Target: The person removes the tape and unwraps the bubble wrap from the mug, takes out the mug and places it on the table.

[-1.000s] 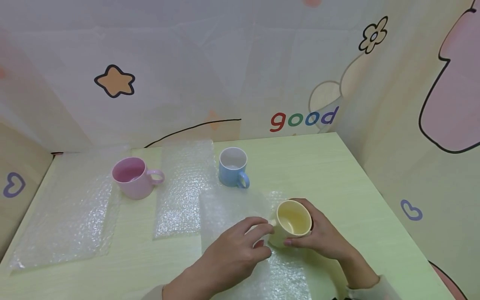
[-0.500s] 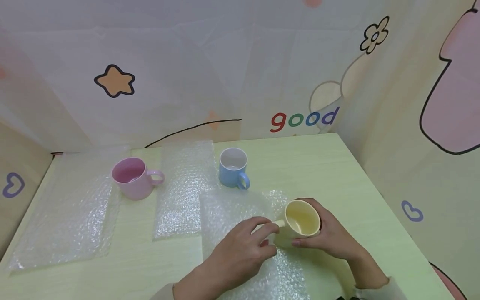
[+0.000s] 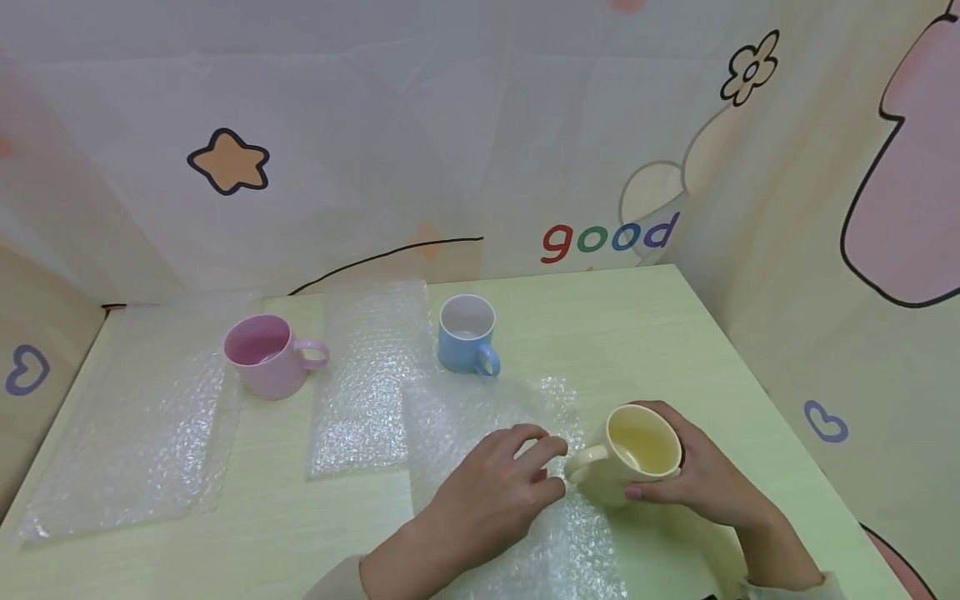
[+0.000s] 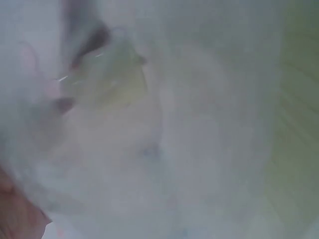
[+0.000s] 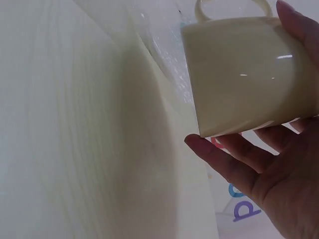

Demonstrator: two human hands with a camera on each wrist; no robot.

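Note:
My right hand [image 3: 708, 475] holds a pale yellow mug [image 3: 611, 467] round its body, thumb on the near side and fingers on the far side. The mug is raised over the table, mouth up and a little tilted, its handle [image 3: 585, 461] pointing left. In the right wrist view the yellow mug [image 5: 249, 74] shows the palm beside it and a fingertip at its base edge. My left hand [image 3: 495, 492] hovers just left of the handle with loosely bent fingers, over a sheet of bubble wrap [image 3: 487, 408]. Hazy plastic fills most of the left wrist view.
A light blue mug [image 3: 465, 346] stands behind the near wrap. To the left, a pink mug [image 3: 273, 367] stands between two more bubble wrap sheets, one in the middle [image 3: 356, 417] and one at far left [image 3: 135, 442]. Printed cloth walls [image 3: 360, 167] enclose the table [image 3: 600, 325].
The yellow mug has moved right in my right hand, its handle coming away from my left fingers. My left hand and the near bubble wrap have shifted slightly right.

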